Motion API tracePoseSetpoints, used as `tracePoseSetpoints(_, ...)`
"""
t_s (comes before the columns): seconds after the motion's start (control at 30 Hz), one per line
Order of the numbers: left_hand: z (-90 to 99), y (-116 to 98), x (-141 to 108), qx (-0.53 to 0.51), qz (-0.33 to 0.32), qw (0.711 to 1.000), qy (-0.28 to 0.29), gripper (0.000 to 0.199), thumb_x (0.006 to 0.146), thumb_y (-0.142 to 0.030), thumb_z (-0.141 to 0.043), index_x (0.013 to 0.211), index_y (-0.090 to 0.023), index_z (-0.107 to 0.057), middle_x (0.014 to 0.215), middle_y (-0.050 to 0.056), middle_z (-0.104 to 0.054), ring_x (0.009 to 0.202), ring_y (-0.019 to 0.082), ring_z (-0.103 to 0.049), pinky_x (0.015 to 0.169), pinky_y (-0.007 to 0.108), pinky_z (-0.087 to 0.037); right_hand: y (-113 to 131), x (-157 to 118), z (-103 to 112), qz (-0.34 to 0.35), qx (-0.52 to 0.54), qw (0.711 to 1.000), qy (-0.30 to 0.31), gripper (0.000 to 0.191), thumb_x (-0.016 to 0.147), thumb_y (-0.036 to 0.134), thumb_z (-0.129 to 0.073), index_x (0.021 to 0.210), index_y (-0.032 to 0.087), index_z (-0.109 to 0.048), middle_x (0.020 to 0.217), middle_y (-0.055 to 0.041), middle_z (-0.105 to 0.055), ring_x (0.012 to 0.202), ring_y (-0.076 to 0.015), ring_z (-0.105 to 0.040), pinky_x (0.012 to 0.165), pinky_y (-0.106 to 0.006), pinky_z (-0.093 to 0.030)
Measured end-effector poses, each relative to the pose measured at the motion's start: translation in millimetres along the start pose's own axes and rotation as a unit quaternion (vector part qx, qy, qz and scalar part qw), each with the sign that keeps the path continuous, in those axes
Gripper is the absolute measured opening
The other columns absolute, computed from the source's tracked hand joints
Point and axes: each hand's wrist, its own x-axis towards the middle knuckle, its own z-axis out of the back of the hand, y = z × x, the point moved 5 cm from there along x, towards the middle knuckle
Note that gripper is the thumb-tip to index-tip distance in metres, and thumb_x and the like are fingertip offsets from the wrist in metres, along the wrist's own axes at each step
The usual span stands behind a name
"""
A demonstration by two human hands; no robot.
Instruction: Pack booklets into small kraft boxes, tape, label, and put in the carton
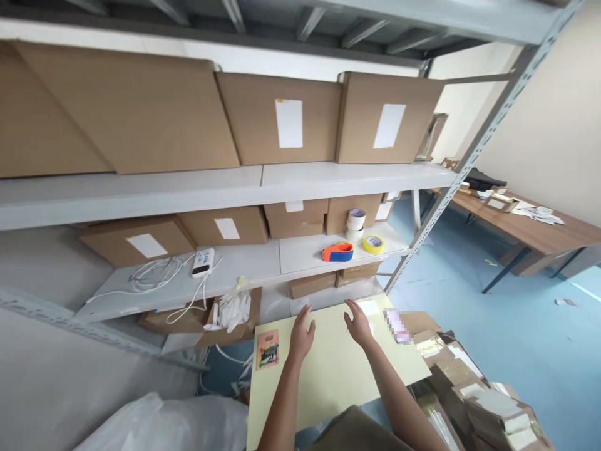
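Both hands hover over a pale yellow board [323,369], apart from each other and with nothing between them. My left hand [302,332] has its fingers raised and the thumb apart. My right hand [357,324] is similarly spread, a little further right. On the board's left part lies a small pink card with a dark picture [268,351]. A white paper [369,307] rests near the back edge, close to my right hand. Another card, blurred and pinkish [398,326], is at the board's right edge.
Metal shelving [211,191] with cardboard boxes stands in front. Its lower shelf holds a tape dispenser [338,252], yellow tape [373,244], white rolls [355,222] and a power strip [203,262]. Flattened cardboard [453,369] lies right, a plastic bag [173,426] left, a wooden table [526,219] far right.
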Motion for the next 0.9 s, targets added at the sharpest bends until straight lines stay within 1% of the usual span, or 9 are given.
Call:
tracePoseSetpoints(0.13, -23.6, -40.0, 31.4, 0.028, -0.030, 0.999, -0.010, 0.051, 0.093, -0.030, -0.056, 0.143, -0.028, -0.062, 0.154, 0.010, -0.057, 0.146, 0.028, -0.049, 0.125, 0.047, -0.036, -9.8, 54.0, 24.1, 0.032, 0.023, 0.999, -0.002, 0.053, 0.091, 0.029, -0.051, 0.143, 0.026, -0.062, 0.148, -0.0108, -0.061, 0.137, -0.0305, -0.057, 0.117, -0.051, -0.046)
tracePoseSetpoints(0.23, -28.7, -59.9, 40.8, 0.053, -0.041, 0.997, -0.034, 0.049, 0.094, -0.030, -0.054, 0.143, -0.028, -0.063, 0.150, 0.010, -0.060, 0.143, 0.028, -0.053, 0.123, 0.048, -0.039, -2.5, 101.7, 39.5, 0.071, 0.025, 0.997, 0.003, 0.055, 0.088, 0.025, -0.054, 0.143, 0.022, -0.063, 0.149, -0.0119, -0.060, 0.139, -0.0310, -0.054, 0.118, -0.050, -0.044)
tracePoseSetpoints(0.37, -19.3, -73.4, 34.5, 0.086, -0.045, 0.993, -0.068, 0.047, 0.095, -0.031, -0.054, 0.141, -0.028, -0.065, 0.147, 0.009, -0.063, 0.139, 0.028, -0.056, 0.120, 0.047, -0.044, 28.0, 174.7, 56.9, 0.127, -0.031, 0.991, 0.003, 0.052, 0.090, 0.015, -0.048, 0.138, 0.021, -0.067, 0.139, -0.0120, -0.067, 0.135, -0.0292, -0.052, 0.118, -0.047, -0.042)
tracePoseSetpoints(0.43, -10.8, -74.7, 26.0, 0.104, -0.042, 0.991, -0.079, 0.046, 0.097, -0.032, -0.052, 0.141, -0.027, -0.064, 0.147, 0.009, -0.063, 0.140, 0.027, -0.056, 0.119, 0.048, -0.044, 44.1, 204.8, 55.7, 0.141, -0.112, 0.983, 0.028, 0.053, 0.092, 0.014, -0.048, 0.142, 0.020, -0.063, 0.141, -0.0119, -0.065, 0.140, -0.0297, -0.045, 0.119, -0.046, -0.039)
tracePoseSetpoints(0.5, -0.1, -73.3, 15.5, 0.117, -0.037, 0.988, -0.093, 0.046, 0.097, -0.032, -0.050, 0.141, -0.026, -0.064, 0.148, 0.009, -0.063, 0.139, 0.027, -0.057, 0.119, 0.047, -0.045, 53.7, 224.8, 47.3, 0.132, -0.198, 0.968, 0.078, 0.052, 0.094, 0.017, -0.054, 0.146, 0.018, -0.059, 0.146, -0.0143, -0.062, 0.144, -0.0314, -0.041, 0.116, -0.044, -0.039)
tracePoseSetpoints(0.6, 17.5, -67.4, -1.4, 0.124, -0.023, 0.985, -0.117, 0.046, 0.098, -0.033, -0.049, 0.141, -0.026, -0.064, 0.147, 0.008, -0.063, 0.137, 0.025, -0.059, 0.116, 0.045, -0.048, 59.3, 237.3, 35.3, 0.112, -0.292, 0.941, 0.130, 0.049, 0.095, 0.021, -0.059, 0.144, 0.017, -0.059, 0.147, -0.0168, -0.060, 0.141, -0.0322, -0.045, 0.110, -0.043, -0.039)
tracePoseSetpoints(0.73, 35.9, -56.4, -18.5, 0.116, -0.003, 0.986, -0.122, 0.044, 0.097, -0.032, -0.049, 0.137, -0.027, -0.066, 0.142, 0.008, -0.067, 0.132, 0.024, -0.063, 0.107, 0.041, -0.056, 68.6, 237.4, 30.1, 0.111, -0.339, 0.924, 0.140, 0.035, 0.095, 0.019, -0.061, 0.130, 0.017, -0.068, 0.138, -0.0167, -0.067, 0.133, -0.0311, -0.051, 0.105, -0.042, -0.038)
tracePoseSetpoints(0.83, 45.7, -49.4, -24.6, 0.098, 0.004, 0.989, -0.112, 0.043, 0.097, -0.033, -0.049, 0.136, -0.027, -0.067, 0.141, 0.007, -0.067, 0.130, 0.023, -0.064, 0.100, 0.038, -0.059, 84.4, 222.9, 30.4, 0.145, -0.338, 0.922, 0.118, 0.031, 0.093, 0.017, -0.062, 0.123, 0.018, -0.070, 0.131, -0.0167, -0.071, 0.129, -0.0321, -0.052, 0.104, -0.043, -0.036)
tracePoseSetpoints(0.9, 50.5, -46.4, -26.4, 0.082, 0.002, 0.992, -0.095, 0.043, 0.097, -0.032, -0.049, 0.136, -0.027, -0.067, 0.142, 0.008, -0.067, 0.130, 0.023, -0.063, 0.099, 0.037, -0.059, 94.7, 203.5, 31.0, 0.165, -0.325, 0.926, 0.094, 0.028, 0.094, 0.019, -0.063, 0.121, 0.018, -0.071, 0.129, -0.0168, -0.072, 0.126, -0.0332, -0.052, 0.102, -0.044, -0.037)
